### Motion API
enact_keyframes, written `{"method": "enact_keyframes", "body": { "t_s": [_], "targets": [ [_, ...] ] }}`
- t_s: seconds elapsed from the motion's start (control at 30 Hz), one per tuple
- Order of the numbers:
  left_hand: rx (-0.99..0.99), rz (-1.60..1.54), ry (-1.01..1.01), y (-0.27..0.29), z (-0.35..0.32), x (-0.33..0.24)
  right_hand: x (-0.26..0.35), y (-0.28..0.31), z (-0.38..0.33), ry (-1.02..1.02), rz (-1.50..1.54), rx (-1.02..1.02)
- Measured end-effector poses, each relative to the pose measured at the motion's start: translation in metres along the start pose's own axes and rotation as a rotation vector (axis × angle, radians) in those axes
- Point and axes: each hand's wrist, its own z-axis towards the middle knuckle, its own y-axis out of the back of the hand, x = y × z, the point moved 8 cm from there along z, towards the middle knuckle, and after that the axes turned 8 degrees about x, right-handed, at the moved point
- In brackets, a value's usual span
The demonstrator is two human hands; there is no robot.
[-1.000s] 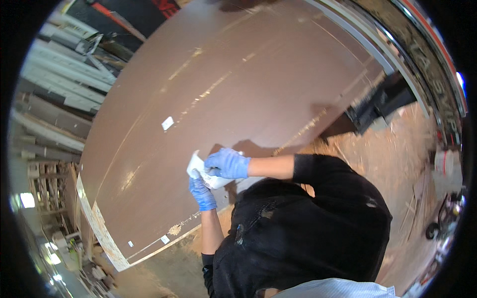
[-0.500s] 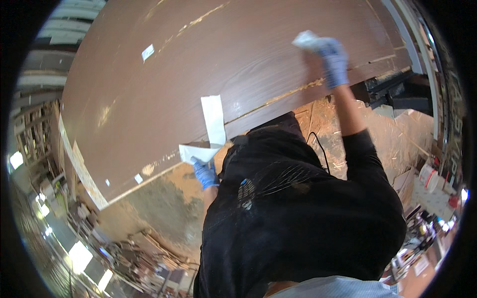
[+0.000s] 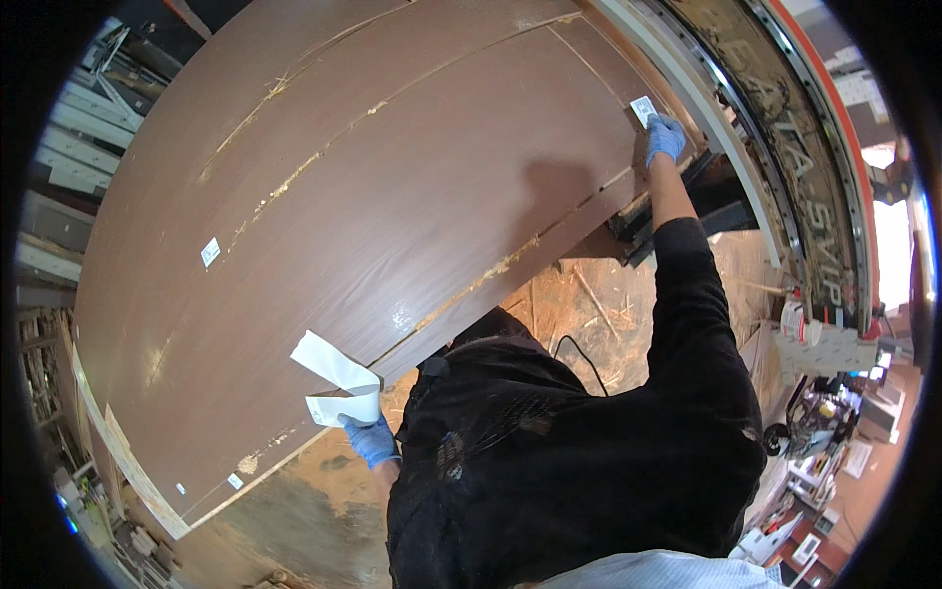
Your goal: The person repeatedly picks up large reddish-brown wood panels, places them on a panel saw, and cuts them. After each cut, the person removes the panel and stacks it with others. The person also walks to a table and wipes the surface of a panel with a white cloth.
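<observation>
A large brown wood-grain board (image 3: pixel 422 196), cut by several grooves with sawdust in them, lies in front of me. My left hand (image 3: pixel 371 442), in a blue glove, is closed on the end of a white label strip (image 3: pixel 339 363) that folds back over the board's near edge. Toward the board's right end, my right hand (image 3: pixel 665 140), also gloved, pinches a small white printed label (image 3: pixel 643 110) at its fingertips. Whether that label touches the surface I cannot tell. Another printed label (image 3: pixel 210 252) sits on the board's left part.
Along the board's right end runs a grey metal rail (image 3: pixel 721 128), with a machine beam (image 3: pixel 800 157) beyond it. Two small white labels, one of them a near-edge label (image 3: pixel 235 481), lie at the near left. Wood scraps and sawdust (image 3: pixel 589 294) cover the floor. A black cable (image 3: pixel 579 353) curves beside me.
My view has turned and shifted toward the right. The right hand has moved right across the board with its label, to the board's right end. My left hand still holds the strip.
</observation>
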Motion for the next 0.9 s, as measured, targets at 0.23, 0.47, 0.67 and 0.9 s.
{"method": "enact_keyframes", "body": {
  "t_s": [0.23, 0.47, 0.67, 0.9],
  "targets": [
    [-0.013, 1.515, -0.406, -0.074, -0.05, -0.009, -0.029, -0.056, 0.099, -0.013, -0.596, 0.164],
    [0.038, -0.167, -0.057, -0.048, -0.04, 0.036, -0.01, -0.075, 0.089, 0.046, -0.913, 0.437],
    [-0.013, -0.183, -0.032, -0.083, -0.035, 0.059, -0.04, -0.113, 0.136, 0.797, -1.214, 0.468],
    [-0.183, -0.144, -0.149, -0.101, -0.039, 0.071, -0.009, -0.097, 0.05, 0.706, -0.726, 0.948]
  ]
}}
